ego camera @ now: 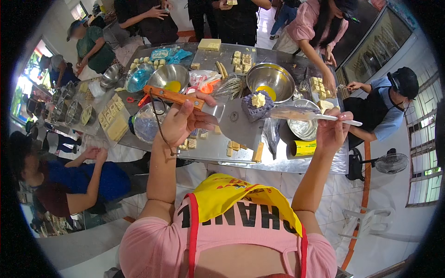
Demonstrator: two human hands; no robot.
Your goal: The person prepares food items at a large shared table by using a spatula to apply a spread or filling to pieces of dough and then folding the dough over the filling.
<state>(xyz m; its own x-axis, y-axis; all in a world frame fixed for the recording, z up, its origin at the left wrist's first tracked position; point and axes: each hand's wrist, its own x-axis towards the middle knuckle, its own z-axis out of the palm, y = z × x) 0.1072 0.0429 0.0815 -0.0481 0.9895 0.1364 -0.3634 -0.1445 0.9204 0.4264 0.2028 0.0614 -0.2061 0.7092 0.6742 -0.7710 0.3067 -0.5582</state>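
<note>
My left hand (pixel 186 120) grips the wooden handle (pixel 174 98) of a wide metal turner, and a dark cord loop hangs from the handle's end. On the far part of the turner's flat blade (pixel 236 121) sits a small cake (pixel 256 106) covered in ruffled purple icing. A pale yellow swirl (pixel 258 100) tops it. My right hand (pixel 332 129) holds the white handle of a spatula (pixel 320 117) between thumb and fingers. Purple icing smears the spatula's blade (pixel 292 113), whose tip is close beside the cake; whether they touch I cannot tell. Both tools are raised above the metal table (pixel 208 156).
Steel bowls (pixel 271 74) with yellow residue, a wire whisk (pixel 229 87), a bowl of purple icing (pixel 147 123) and cut cake blocks (pixel 242 62) crowd the table. A piping bag (pixel 270 133) and yellow roll (pixel 304 148) lie near the front edge. Several people stand around; one arm (pixel 321 73) reaches in.
</note>
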